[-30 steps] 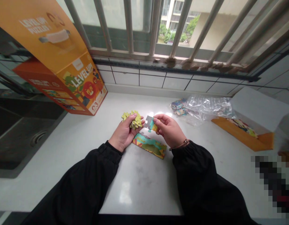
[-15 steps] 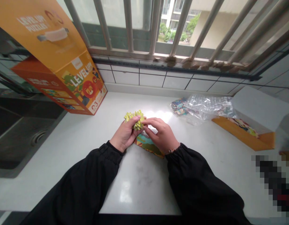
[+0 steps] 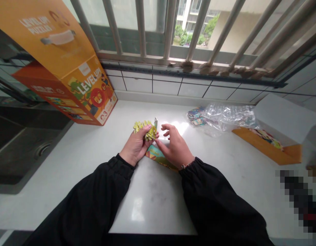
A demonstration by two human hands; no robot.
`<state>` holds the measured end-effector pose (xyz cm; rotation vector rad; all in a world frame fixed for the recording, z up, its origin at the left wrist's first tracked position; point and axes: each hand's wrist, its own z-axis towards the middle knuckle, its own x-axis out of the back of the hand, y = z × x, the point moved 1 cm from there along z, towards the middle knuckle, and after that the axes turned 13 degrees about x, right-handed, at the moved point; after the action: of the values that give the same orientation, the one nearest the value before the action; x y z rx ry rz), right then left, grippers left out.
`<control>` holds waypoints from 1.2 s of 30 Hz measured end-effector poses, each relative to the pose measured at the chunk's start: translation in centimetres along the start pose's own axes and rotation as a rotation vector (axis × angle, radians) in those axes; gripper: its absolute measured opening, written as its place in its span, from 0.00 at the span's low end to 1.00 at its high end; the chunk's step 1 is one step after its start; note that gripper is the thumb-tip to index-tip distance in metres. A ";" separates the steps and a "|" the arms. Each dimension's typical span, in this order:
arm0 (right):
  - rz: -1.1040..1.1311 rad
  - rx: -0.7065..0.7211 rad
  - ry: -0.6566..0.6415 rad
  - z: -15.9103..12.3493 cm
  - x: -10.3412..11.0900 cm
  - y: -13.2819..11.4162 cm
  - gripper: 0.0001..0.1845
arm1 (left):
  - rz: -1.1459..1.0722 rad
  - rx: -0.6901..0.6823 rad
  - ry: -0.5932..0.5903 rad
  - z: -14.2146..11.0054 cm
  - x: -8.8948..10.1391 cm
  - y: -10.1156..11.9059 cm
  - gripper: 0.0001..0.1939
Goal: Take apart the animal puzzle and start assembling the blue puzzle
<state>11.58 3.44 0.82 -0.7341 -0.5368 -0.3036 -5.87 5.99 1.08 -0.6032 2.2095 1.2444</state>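
My left hand (image 3: 134, 147) is closed round a stack of yellow-green puzzle pieces (image 3: 145, 130), held just above the white counter. My right hand (image 3: 174, 147) hovers right beside the stack with its fingers spread and nothing in them. A joined strip of colourful puzzle pieces (image 3: 158, 157) lies flat on the counter under and between my hands, partly hidden by the right hand.
An orange puzzle box (image 3: 71, 68) leans at the back left beside a dark sink (image 3: 25, 147). A clear plastic bag with pieces (image 3: 219, 118) and an open orange box tray with a white lid (image 3: 275, 136) sit at the right. Window bars run along the back.
My right hand held a single piece a second ago, brought it to the stack in my left hand, and now has drawn back open and empty.
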 end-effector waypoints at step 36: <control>0.299 -0.463 -0.197 0.1 2.0 3.2 0.22 | -0.029 -0.159 0.147 0.3 0.3 0.2 0.19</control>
<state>14.62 5.58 0.24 -1.2881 -0.5394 -0.0734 -6.17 6.35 0.88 -0.8104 2.2240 1.4106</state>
